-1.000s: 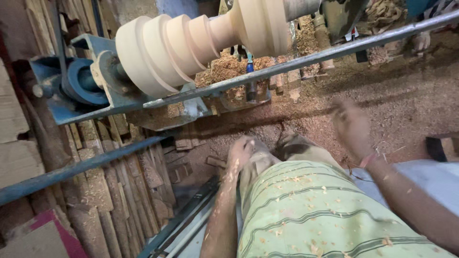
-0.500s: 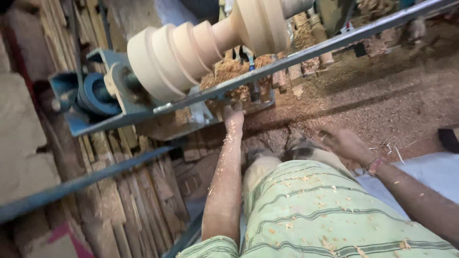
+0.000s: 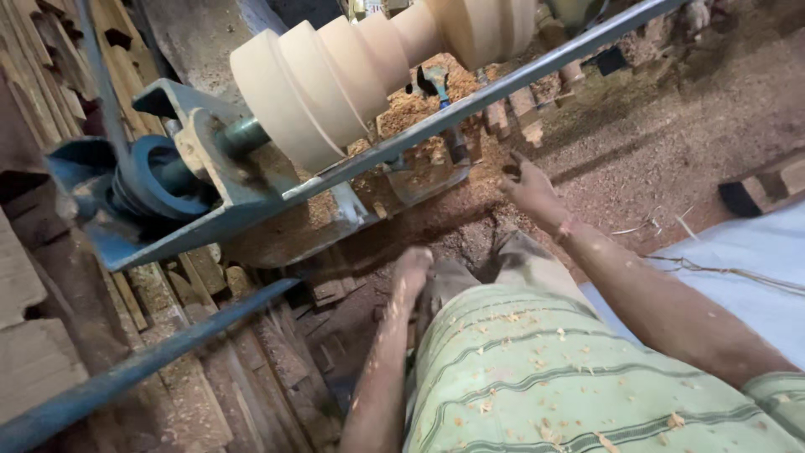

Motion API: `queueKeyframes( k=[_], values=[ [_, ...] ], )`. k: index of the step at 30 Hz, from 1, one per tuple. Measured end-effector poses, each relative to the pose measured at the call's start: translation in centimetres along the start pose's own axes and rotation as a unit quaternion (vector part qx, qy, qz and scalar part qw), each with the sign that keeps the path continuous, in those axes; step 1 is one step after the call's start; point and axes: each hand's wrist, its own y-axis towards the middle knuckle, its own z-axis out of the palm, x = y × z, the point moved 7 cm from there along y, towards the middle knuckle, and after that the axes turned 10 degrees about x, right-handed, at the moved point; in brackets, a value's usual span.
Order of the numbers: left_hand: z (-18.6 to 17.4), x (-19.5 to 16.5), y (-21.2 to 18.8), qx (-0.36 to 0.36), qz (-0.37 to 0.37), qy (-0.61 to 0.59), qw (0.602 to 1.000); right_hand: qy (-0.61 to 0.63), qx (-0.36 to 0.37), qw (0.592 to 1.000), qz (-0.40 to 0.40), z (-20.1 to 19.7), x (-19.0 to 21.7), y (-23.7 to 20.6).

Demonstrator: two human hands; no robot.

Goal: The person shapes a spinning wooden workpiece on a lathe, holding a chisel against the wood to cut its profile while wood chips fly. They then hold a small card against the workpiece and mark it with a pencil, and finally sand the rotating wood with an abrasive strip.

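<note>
Right hand (image 3: 530, 189): fingers loosely spread, holding nothing, just below the lathe rail (image 3: 470, 105).
Left hand (image 3: 411, 273): blurred, grip unclear, lower than the rail.
Turned workpiece (image 3: 335, 75): pale smooth wood, stepped discs narrowing to a neck, above the rail, long axis parallel to it.
Shavings (image 3: 419, 105): curly, beneath the workpiece.

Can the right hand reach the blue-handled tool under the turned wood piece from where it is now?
Probably yes. The right hand is open and close to the blue-handled tool, which lies on the shavings behind the grey metal bar. The bar crosses between them, so the hand would likely have to go over or under it.
</note>
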Motion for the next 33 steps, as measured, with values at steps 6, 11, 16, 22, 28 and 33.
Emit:
queueKeyframes(
  k=[6, 11, 16, 22, 28, 33],
  values=[
    [-0.3, 8.7, -3.9, 0.051, -0.015, -0.008, 0.999, 0.449, -0.03, 0.887, 0.098, 5.7, -2.6, 3.6],
    [-2.5, 9.8, -3.3, -0.017, -0.048, 0.005, 0.999, 0.494, -0.03, 0.862, 0.105, 6.7, -3.6, 8.1],
    [-0.7, 0.7, -1.5, -0.059, 0.107, 0.15, 0.981, 0.333, -0.091, 0.931, 0.12, 5.7, -5.8, 10.3],
    [5.4, -14.4, 1.5, 0.029, 0.213, 0.188, 0.958, 0.546, -0.063, 0.834, 0.046, 4.5, -5.4, 8.7],
    [8.4, -23.3, 8.5, 0.001, 0.129, 0.309, 0.942, 0.665, -0.147, 0.731, 0.038, 1.6, -1.8, 4.7],
    [10.4, -26.4, 15.3, -0.153, 0.207, 0.494, 0.831, 0.736, -0.137, 0.663, 0.025, 0.1, -0.7, 6.2]
  ],
)
